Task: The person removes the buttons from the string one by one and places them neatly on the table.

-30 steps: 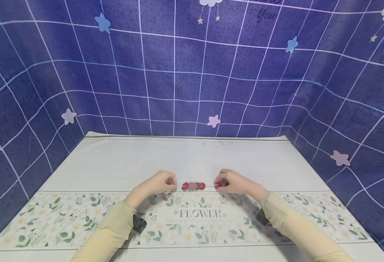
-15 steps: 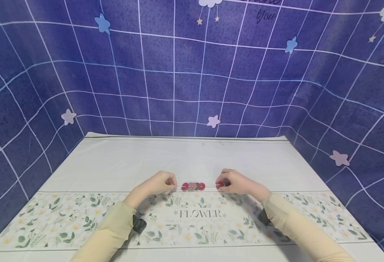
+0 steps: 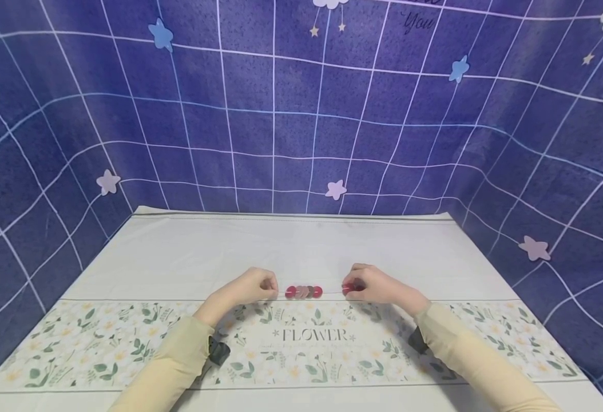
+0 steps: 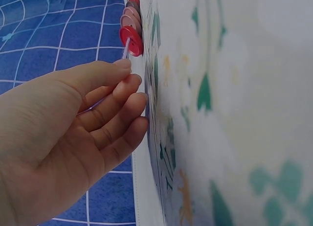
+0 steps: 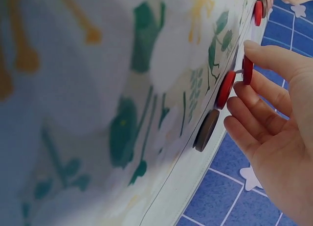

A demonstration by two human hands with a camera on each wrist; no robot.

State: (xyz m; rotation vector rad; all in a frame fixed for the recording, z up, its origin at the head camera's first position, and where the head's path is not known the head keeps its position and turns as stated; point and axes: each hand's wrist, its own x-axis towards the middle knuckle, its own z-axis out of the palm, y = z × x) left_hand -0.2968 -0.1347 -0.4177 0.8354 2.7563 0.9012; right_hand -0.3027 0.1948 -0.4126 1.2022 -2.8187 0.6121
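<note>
In the head view, a row of overlapping round buttons [image 3: 303, 292], red, pink and brown, sits on a thin pale string [image 3: 332, 292]. My left hand [image 3: 257, 285] pinches the string's left end between thumb and forefinger, close to a red button [image 4: 131, 40] in the left wrist view. Right of the row, my right hand [image 3: 372, 284] pinches a red button [image 5: 248, 69] by its edges. Just beyond it in the right wrist view are a second red button [image 5: 225, 90] and a dark brown button [image 5: 207, 130], mostly hidden by the hand in the head view.
A white tablecloth [image 3: 296, 246] with a flower-printed band [image 3: 126, 343] covers the table. Blue gridded cloth [image 3: 301, 114] with stars hangs behind and at both sides. Dark wrist devices [image 3: 219, 351] sit under both sleeves.
My right hand has moved slightly to the right with the red button, widening the stretch of bare string between it and the row. My left hand has stayed in place.
</note>
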